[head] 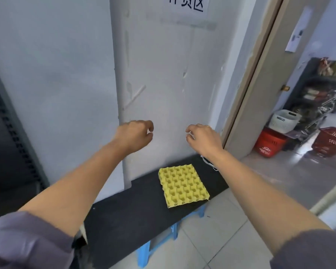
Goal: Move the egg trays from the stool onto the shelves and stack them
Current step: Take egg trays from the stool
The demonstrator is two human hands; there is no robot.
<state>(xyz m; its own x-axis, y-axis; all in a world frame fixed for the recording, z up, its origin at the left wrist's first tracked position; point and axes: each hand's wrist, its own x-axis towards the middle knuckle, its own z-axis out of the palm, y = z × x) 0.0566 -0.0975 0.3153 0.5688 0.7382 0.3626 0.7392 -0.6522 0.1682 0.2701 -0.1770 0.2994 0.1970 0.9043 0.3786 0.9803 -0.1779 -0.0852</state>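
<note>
**Head view.** Both arms reach forward in front of a white wall (66, 74). The left hand (134, 135) and the right hand (204, 139) are raised side by side, apart from each other. Each has its fingers loosely curled downward and grasps nothing. Greyish sleeves (23, 239) cover the upper arms at the lower corners of the frame.

Below and between the hands, a stack of yellow egg trays (182, 188) lies flat on the black top of the stool (128, 220). The stack sits toward the stool's right end, near the wall and well apart from both hands. The stool's blue legs (144, 255) stand on a pale tiled floor (221, 239).

At the far left edge, a dark perforated shelf upright (14, 136) is partly in view. A paper sign (186, 4) is fixed high on the wall. To the right, beyond a door frame (260, 94), a white basket (285, 121) rests on a red basket (270, 144).
</note>
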